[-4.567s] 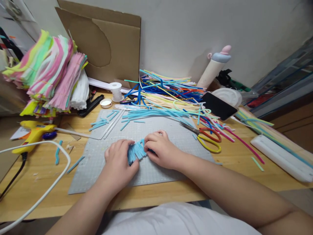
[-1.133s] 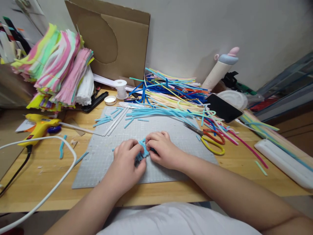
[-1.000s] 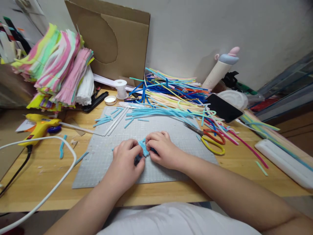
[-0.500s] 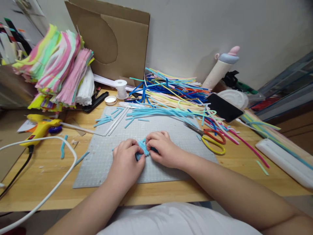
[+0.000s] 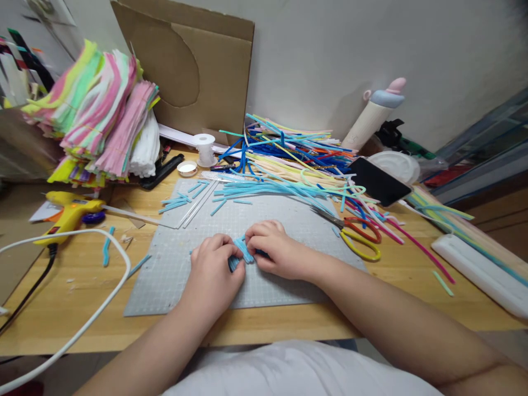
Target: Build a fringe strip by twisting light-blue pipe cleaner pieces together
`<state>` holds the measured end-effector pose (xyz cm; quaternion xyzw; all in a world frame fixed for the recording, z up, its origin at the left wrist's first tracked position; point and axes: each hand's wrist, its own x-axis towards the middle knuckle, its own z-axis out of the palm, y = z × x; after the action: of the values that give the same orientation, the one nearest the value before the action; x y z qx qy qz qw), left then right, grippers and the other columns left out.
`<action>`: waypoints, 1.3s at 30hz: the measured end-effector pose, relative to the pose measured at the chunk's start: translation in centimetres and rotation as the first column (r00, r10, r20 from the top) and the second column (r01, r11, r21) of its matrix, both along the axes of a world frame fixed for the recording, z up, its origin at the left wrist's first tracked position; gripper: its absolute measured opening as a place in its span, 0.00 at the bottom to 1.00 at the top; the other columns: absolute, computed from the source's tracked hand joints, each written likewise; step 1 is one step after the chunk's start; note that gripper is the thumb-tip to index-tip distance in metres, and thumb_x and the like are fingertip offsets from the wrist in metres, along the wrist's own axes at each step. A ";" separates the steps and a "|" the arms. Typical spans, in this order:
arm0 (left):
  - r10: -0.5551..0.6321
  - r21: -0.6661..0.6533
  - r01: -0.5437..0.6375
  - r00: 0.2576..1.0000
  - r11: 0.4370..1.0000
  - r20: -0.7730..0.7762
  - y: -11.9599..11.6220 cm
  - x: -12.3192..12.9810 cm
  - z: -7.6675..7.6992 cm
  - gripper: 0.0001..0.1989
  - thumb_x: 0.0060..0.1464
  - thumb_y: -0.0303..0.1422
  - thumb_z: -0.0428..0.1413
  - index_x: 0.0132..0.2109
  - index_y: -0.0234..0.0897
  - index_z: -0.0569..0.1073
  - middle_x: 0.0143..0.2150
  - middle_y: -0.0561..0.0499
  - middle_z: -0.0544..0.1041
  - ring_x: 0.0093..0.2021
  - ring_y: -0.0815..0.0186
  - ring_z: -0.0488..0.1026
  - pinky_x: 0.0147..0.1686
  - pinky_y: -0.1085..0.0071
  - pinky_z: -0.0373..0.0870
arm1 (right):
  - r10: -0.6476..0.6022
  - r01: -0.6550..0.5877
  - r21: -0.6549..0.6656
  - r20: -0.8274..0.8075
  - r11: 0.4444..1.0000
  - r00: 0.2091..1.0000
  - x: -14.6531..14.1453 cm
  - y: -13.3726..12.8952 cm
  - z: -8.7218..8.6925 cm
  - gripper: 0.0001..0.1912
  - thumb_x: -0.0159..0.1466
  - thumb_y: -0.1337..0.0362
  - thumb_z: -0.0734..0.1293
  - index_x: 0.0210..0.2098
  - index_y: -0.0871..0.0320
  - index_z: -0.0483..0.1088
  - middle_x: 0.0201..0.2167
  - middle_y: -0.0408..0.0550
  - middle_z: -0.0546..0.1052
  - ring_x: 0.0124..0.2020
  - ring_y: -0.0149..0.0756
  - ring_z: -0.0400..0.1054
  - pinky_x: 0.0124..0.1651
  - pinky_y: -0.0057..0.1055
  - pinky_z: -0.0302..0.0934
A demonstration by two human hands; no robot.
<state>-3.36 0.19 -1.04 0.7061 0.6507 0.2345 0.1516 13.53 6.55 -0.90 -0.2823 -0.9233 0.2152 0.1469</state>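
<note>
The fingers of the left hand are curling inward, thumb and index pinching the left part of the blue piece. Those of the right hand are bunching together and pinching its right end; the exact contact is being partly hidden by the knuckles. The blue piece, showing several short strips side by side, is sitting between the two hands over the near half of the grey mat. Whether its underside is touching the mat cannot be told.

On the right edge of the mat, scissors are lying, blades pointing far left, the red and yellow handles reaching over the tabletop. Long blue stems are lying across the far edge of the mat, and cut bits are lying at its far left corner, near clear rods. A yellow glue gun is resting on the left of the tabletop. A white spool is standing beyond the mat. A phone is lying at far right, beside a pile of coloured stems.
</note>
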 end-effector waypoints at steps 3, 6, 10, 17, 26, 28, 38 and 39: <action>0.003 -0.015 -0.003 1.000 1.000 0.008 0.0 0.0 0.1 0.05 0.47 0.28 0.54 0.31 0.41 0.74 0.40 0.52 0.72 0.44 0.61 0.68 0.45 0.61 0.59 | -0.025 0.025 0.018 -0.008 1.000 1.000 -0.1 -0.2 -0.1 0.06 0.57 0.73 0.63 0.32 0.58 0.68 0.42 0.47 0.71 0.48 0.38 0.60 0.52 0.39 0.45; 0.006 -0.033 -0.006 1.000 0.999 0.012 0.1 0.1 0.2 0.05 0.47 0.28 0.54 0.31 0.42 0.74 0.40 0.52 0.72 0.45 0.61 0.68 0.44 0.61 0.58 | -0.061 0.061 0.045 -0.008 0.997 0.998 -0.2 -0.5 -0.2 0.05 0.57 0.73 0.63 0.33 0.58 0.67 0.42 0.48 0.71 0.48 0.39 0.60 0.52 0.40 0.46; 0.002 -0.042 -0.002 1.000 0.999 0.004 0.3 0.2 0.3 0.05 0.47 0.28 0.53 0.29 0.41 0.73 0.38 0.53 0.72 0.44 0.61 0.68 0.42 0.61 0.56 | -0.073 0.074 0.060 -0.014 0.995 0.997 -0.4 -0.6 -0.2 0.06 0.57 0.73 0.62 0.32 0.58 0.67 0.41 0.48 0.71 0.47 0.38 0.61 0.53 0.40 0.45; 0.001 -0.025 -0.002 1.000 1.000 -0.012 0.4 0.3 0.2 0.05 0.46 0.29 0.53 0.27 0.40 0.73 0.36 0.52 0.72 0.42 0.61 0.68 0.39 0.62 0.56 | -0.042 0.042 0.063 0.000 0.997 0.999 -0.3 -1.5 0.8 0.12 0.54 0.69 0.65 0.39 0.57 0.66 0.44 0.50 0.69 0.49 0.40 0.60 0.55 0.42 0.44; -0.013 -0.069 0.016 0.999 0.997 0.048 0.6 0.2 0.5 0.04 0.44 0.29 0.54 0.24 0.40 0.72 0.35 0.53 0.72 0.42 0.62 0.68 0.42 0.61 0.56 | -0.180 0.177 0.082 0.029 0.981 0.983 -1.2 -2.4 0.5 0.07 0.56 0.69 0.62 0.35 0.56 0.67 0.43 0.47 0.70 0.48 0.39 0.60 0.57 0.46 0.39; -0.014 -0.065 0.017 0.999 0.998 0.049 0.6 0.3 0.6 0.05 0.44 0.28 0.53 0.24 0.40 0.72 0.35 0.53 0.73 0.42 0.61 0.68 0.42 0.61 0.56 | -0.188 0.185 0.078 0.033 0.980 0.982 -1.2 -2.4 0.6 0.07 0.56 0.70 0.62 0.35 0.56 0.66 0.43 0.47 0.70 0.48 0.39 0.60 0.57 0.47 0.39; -0.058 -0.114 0.067 0.995 0.991 0.082 0.6 0.0 1.0 0.05 0.42 0.26 0.53 0.24 0.39 0.71 0.36 0.53 0.72 0.43 0.61 0.68 0.42 0.61 0.57 | -0.154 0.147 0.095 0.070 0.985 0.986 -0.7 -2.0 0.9 0.11 0.56 0.71 0.62 0.38 0.53 0.69 0.44 0.45 0.70 0.49 0.40 0.60 0.58 0.50 0.36; -0.059 -0.120 0.070 0.994 0.990 0.090 0.6 -0.1 1.1 0.05 0.42 0.26 0.53 0.23 0.39 0.70 0.36 0.53 0.72 0.43 0.61 0.68 0.43 0.61 0.58 | -0.148 0.141 0.096 0.072 0.985 0.986 -0.7 -2.0 0.9 0.12 0.56 0.71 0.62 0.38 0.52 0.69 0.44 0.45 0.70 0.49 0.40 0.60 0.58 0.51 0.35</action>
<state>-3.41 0.78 0.04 0.7053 0.6337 0.2191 0.2301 12.87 4.55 -0.02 -0.3500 -0.9142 0.1507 0.1381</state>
